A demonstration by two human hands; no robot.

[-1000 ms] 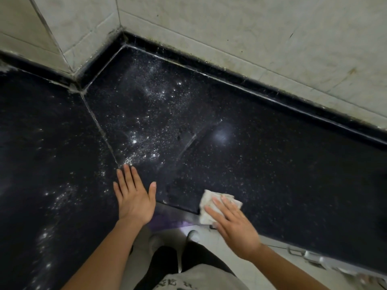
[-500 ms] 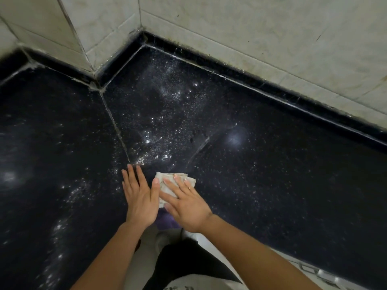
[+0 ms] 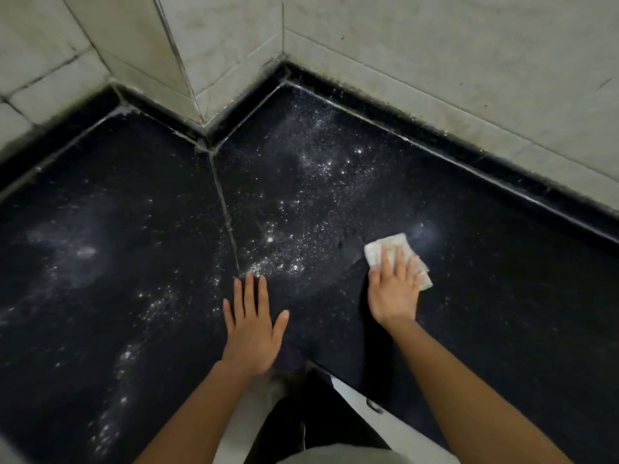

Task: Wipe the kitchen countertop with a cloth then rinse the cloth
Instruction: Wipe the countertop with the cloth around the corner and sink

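Black countertop (image 3: 502, 296), white specks (image 3: 301, 209), tiled wall (image 3: 435, 61)

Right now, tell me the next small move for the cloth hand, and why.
Probably slide the right hand, which presses the cloth flat on the countertop, leftward into the white speckles: they lie just left of the cloth, ahead of the left hand.

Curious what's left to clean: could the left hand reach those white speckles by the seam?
Probably yes: the left hand lies flat on the countertop, and the white speckles begin just beyond its fingertips, with nothing between.
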